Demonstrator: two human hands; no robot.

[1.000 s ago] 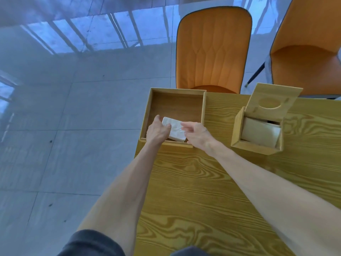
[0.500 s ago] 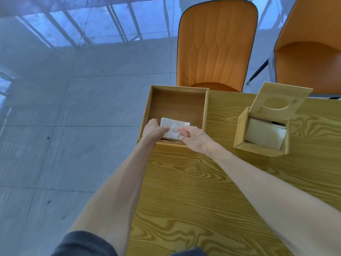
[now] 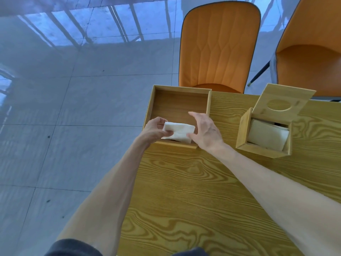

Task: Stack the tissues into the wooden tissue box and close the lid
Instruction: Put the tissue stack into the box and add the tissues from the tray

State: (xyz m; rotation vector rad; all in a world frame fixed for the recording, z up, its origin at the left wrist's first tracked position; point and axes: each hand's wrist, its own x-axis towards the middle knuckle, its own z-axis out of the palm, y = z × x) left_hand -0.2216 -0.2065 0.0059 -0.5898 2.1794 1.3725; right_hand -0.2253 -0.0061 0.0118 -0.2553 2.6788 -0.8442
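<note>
Your left hand (image 3: 154, 129) pinches the left end of a folded white tissue stack (image 3: 178, 132), thumb on top, fingers under. Your right hand (image 3: 204, 132) is loosely spread, thumb touching the stack's right end, fingers raised above it. The stack sits over the near edge of the open wooden tray (image 3: 180, 100); you can't tell if it rests on the tray floor. The wooden tissue box (image 3: 262, 145) stands on the bench (image 3: 203, 191) to the right of the tray, apart from it, lid (image 3: 284, 102) tilted open, tissues (image 3: 267, 135) already inside. Two orange chairs (image 3: 219, 45) stand beyond the tray.
</note>
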